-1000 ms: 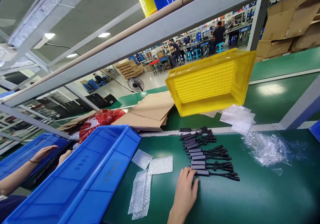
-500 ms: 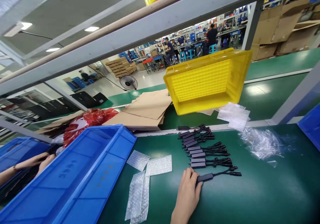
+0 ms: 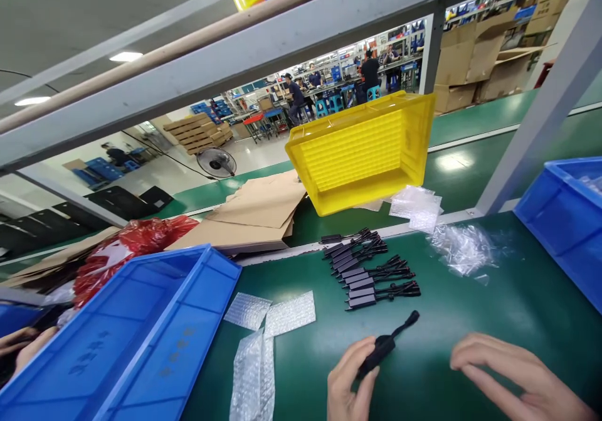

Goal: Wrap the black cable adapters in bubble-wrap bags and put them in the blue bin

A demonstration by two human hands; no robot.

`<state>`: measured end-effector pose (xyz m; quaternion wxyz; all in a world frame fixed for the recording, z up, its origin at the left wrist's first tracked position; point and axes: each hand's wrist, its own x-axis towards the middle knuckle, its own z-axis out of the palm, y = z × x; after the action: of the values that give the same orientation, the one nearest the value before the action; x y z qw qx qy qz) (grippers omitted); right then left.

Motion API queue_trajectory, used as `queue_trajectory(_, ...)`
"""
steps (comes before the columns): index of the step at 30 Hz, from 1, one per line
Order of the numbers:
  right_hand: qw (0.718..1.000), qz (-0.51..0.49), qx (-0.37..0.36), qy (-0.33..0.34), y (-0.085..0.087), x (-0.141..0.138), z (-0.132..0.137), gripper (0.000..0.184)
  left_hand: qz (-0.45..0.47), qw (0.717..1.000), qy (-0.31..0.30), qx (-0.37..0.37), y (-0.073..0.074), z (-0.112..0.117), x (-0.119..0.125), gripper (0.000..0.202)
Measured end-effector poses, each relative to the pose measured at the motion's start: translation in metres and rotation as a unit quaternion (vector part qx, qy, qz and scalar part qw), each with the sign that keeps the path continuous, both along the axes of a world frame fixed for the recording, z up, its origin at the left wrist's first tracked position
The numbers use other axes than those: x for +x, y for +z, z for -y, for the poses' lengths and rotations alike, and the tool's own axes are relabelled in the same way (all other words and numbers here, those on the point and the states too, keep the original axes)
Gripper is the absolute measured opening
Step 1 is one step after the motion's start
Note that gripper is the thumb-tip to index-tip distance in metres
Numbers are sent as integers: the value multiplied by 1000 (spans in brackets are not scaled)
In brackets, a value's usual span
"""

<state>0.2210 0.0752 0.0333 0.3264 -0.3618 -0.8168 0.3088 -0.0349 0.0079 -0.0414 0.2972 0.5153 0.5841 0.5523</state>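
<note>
My left hand (image 3: 348, 380) is at the bottom centre, its fingers pinched on a small black adapter with a short cable (image 3: 383, 347), lifted just off the green mat (image 3: 470, 308). Entering from the lower right, my right hand (image 3: 512, 374) has its fingers stretched toward the adapter; it holds nothing and stays apart from the cable. Several more black adapters (image 3: 371, 270) lie in a row beyond my hands. Small bubble-wrap bags (image 3: 277, 314) lie to the left of my left hand.
A blue bin (image 3: 141, 346) stands at the left and another blue bin (image 3: 564, 220) at the right. A tilted yellow bin (image 3: 362, 151), clear plastic bags (image 3: 461, 248), cardboard sheets (image 3: 249, 214) and a red bag (image 3: 122, 251) lie behind. Another person's hand (image 3: 21, 349) shows at far left.
My left hand has picked the nearest adapter out of the row and drawn it toward me. My right hand has come into view from the lower right.
</note>
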Motion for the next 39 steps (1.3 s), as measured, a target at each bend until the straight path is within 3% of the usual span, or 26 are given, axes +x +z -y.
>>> queue_trajectory(3, 997, 4, -4, 81, 19, -25, -8, 14, 234, 969, 79, 13, 4, 8, 11, 26)
queue_trajectory(5, 992, 6, -3, 127, 30, -36, -11, 13, 381, 919, 98, 9, 5, 7, 14, 27)
queue_trajectory(8, 985, 17, -19, 173, 35, -43, -9, 14, 556, 828, 60, -50, 5, 3, 20, 36)
queue_trajectory(11, 983, 16, -42, 178, 28, -45, -4, 14, 656, 747, 7, -107, 10, 0, 34, 42)
queue_trajectory(15, 986, -1, -50, 158, 12, -47, 3, 16, 691, 707, -49, -142, 30, -3, 54, 38)
queue_trajectory(18, 988, 14, -28, 148, 8, -50, 7, 21, 696, 700, -69, -146, 45, -5, 63, 39)
queue_trajectory(22, 991, 29, 8, 133, 13, -55, 9, 25, 683, 714, -63, -143, 54, -3, 68, 41)
queue_trajectory(33, 991, 23, 35, 126, 21, -54, 10, 32, 640, 761, -26, -108, 59, 3, 82, 44)
queue_trajectory(39, 992, 13, 36, 123, 22, -56, 12, 37, 628, 771, -19, -108, 61, 7, 84, 46)
